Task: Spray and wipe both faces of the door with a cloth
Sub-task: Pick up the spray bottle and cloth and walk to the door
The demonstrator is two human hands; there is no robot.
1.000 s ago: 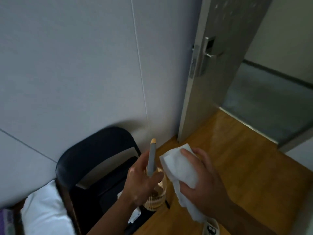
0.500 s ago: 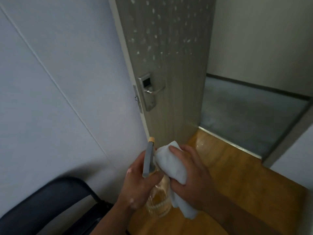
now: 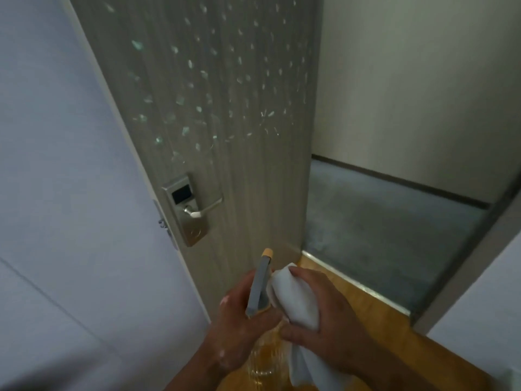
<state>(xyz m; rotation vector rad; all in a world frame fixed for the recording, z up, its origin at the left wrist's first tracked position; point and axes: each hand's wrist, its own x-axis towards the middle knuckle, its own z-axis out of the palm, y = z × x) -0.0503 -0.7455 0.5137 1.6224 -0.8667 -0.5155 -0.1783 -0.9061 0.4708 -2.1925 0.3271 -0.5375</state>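
Observation:
The grey wood-grain door (image 3: 253,170) stands open ahead, its upper face dotted with spray droplets. A silver lock plate with a lever handle (image 3: 189,210) sits on its left side. My left hand (image 3: 242,320) grips a clear spray bottle (image 3: 260,286) with a grey head and an orange nozzle tip, pointed up at the door. My right hand (image 3: 327,325) holds a bunched white cloth (image 3: 296,297) right beside the bottle, touching it. The bottle's lower body is partly hidden between my hands.
A pale wall (image 3: 70,193) fills the left side. Past the door lies a grey carpeted corridor floor (image 3: 380,235) behind a metal threshold strip (image 3: 358,286). Wooden flooring (image 3: 380,334) runs under my hands. A door frame edge (image 3: 465,263) stands at the right.
My view has swung up and right, from the black chair and wall to the sprayed door face. Both hands stay together, holding the bottle and cloth, and have come closer to the door.

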